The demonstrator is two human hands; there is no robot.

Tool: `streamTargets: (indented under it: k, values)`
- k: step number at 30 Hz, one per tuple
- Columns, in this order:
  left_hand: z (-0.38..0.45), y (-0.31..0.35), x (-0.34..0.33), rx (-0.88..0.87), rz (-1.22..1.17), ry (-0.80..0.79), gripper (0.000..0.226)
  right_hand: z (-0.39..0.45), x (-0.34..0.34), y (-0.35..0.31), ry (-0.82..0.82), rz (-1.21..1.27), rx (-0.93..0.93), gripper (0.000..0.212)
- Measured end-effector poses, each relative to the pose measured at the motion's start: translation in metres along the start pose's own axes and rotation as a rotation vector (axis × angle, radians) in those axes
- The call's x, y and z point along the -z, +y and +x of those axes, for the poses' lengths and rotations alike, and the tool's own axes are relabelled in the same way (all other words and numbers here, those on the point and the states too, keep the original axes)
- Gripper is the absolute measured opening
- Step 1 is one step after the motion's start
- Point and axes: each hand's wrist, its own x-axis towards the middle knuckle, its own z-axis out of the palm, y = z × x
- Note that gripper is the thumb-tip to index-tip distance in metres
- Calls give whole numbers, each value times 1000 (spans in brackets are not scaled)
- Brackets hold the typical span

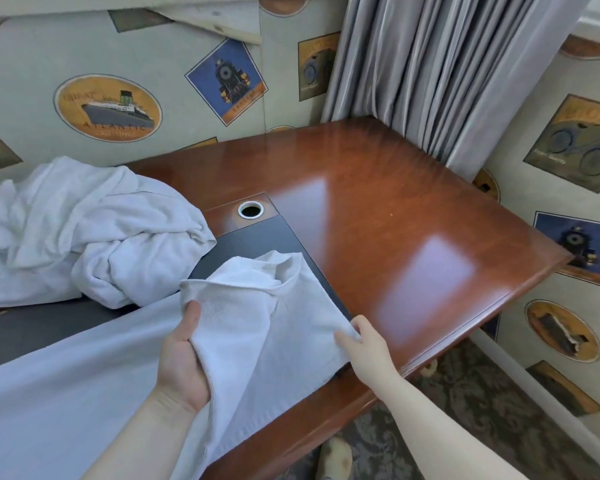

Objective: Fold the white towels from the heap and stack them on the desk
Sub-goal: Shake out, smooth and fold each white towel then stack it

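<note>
On my far left the crumpled heap of white terry towels (pixel 84 233) sits on the glossy reddish-brown wooden desk (pixel 378 209), partly over its dark inset panel (pixel 257 237). Nearer me, one white towel (pixel 257 323) lies spread across the desk's front edge and trails down toward me. My left hand (pixel 182 362) grips a bunched fold of it, thumb on top. Further right, my right hand (pixel 364 344) pinches the towel's right corner just at the panel's edge. I judge the cloth soft, limp and light, with no stiffness to hold a line, so corners and hems look like the best grip points, drawn taut between my hands.
</note>
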Motion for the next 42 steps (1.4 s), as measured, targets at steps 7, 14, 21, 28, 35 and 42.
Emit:
streamTargets:
  k: [7, 14, 21, 28, 35, 42]
  values:
    - [5, -21, -17, 131, 139, -9, 50, -5, -5, 0, -55, -125, -163, 41]
    - [6, -58, -29, -182, 601, 48, 36, -2, -11, -13, -158, -397, -139, 28]
    - [23, -45, -21, -515, 1146, 224, 45, -17, -9, -7, 8, 304, -76, 22]
    - [8, -96, -29, -505, 1366, -213, 21, -19, -5, -12, 264, 245, -57, 4]
    - [18, -116, -56, -311, 1716, -779, 42, 9, 24, -12, -61, 278, -155, 22]
    - [93, -68, -61, -433, 1744, -289, 34, -8, 22, 11, 75, -20, 55, 22]
